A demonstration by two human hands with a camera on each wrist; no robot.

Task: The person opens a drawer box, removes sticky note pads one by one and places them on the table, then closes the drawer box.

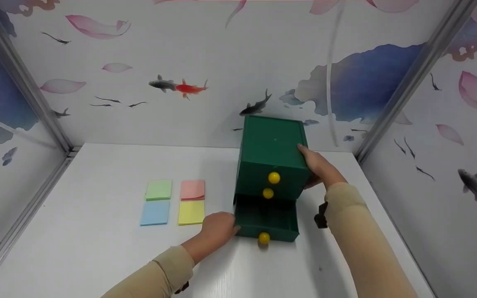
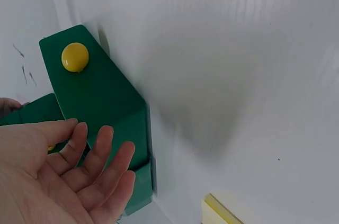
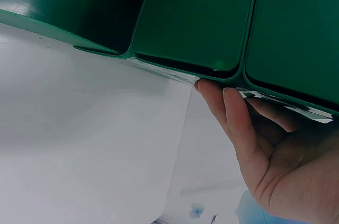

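Note:
A green drawer cabinet (image 1: 275,140) with round yellow knobs stands near the back of the table. Its bottom drawer (image 1: 243,214) is pulled out and looks bare inside; the two drawers above are closed. At the drawer's left front corner my left hand (image 1: 218,228) pinches the side wall between thumb and index finger, the other fingers loosely bent outside, as the left wrist view shows. My right hand (image 1: 319,165) rests against the cabinet's right side, one digit at the top edge. In the right wrist view, fairly straight fingertips (image 3: 237,108) touch that side.
Left of the cabinet lie sticky note pads in a two-by-two layout: green (image 1: 158,190), pink (image 1: 192,189), blue (image 1: 155,212) and yellow (image 1: 191,212). White walls (image 1: 222,49) printed with fish and petals enclose the white table (image 1: 97,248) at the back and sides.

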